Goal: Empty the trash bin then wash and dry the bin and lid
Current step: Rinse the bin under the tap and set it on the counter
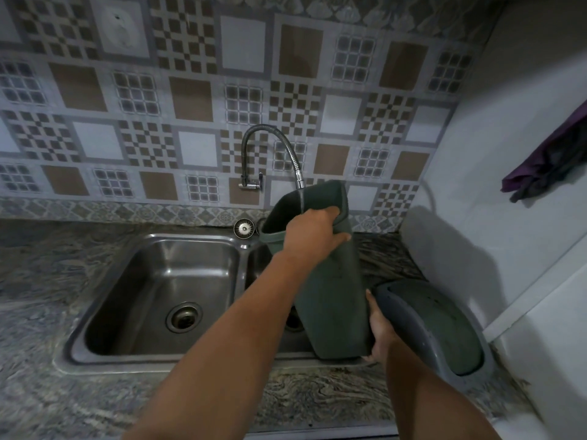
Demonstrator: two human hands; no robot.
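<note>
A dark green rectangular trash bin is held tilted over the right sink basin, its open mouth up toward the faucet. A thin stream of water runs from the spout into the mouth. My left hand grips the bin's upper rim. My right hand holds the bin's bottom corner, partly hidden behind it. The bin's lid, grey-rimmed with a dark green panel, lies on the counter right of the sink, against the wall.
A steel sink with a drain takes up the left basin. A round sink strainer sits on the ledge behind it. Marbled counter surrounds the sink. A purple cloth hangs on the right wall.
</note>
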